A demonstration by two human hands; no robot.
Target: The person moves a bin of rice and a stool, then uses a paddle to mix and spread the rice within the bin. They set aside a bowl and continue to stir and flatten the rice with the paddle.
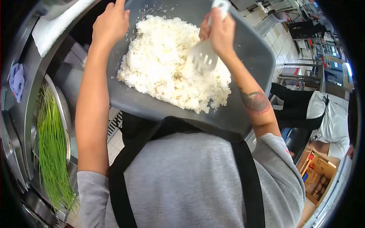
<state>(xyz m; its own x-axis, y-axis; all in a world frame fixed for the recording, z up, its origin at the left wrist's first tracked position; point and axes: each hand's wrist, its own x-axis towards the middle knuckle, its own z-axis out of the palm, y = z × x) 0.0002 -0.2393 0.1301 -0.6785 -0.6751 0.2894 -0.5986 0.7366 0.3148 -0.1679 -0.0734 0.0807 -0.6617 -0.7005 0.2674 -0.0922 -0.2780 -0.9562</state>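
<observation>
Cooked white rice (159, 64) lies in a broad mound inside a grey plastic tub (133, 97). A slotted spoon (205, 57), white-handled and blurred by motion, has its head down at the right part of the rice. My right hand (221, 32) is closed around its handle above the tub. At the tub's upper left side, my left hand (111, 23) grips the rim; some of its fingertips are cut off by the top of the view. Loose grains stick to the tub's inner walls.
Long green chives (53, 148) lie over a metal colander (62, 110) at the left. A white towel (57, 26) and a bluish cloth (16, 81) rest nearby. To the right are a person in a white top (330, 121) and a cardboard box (319, 171).
</observation>
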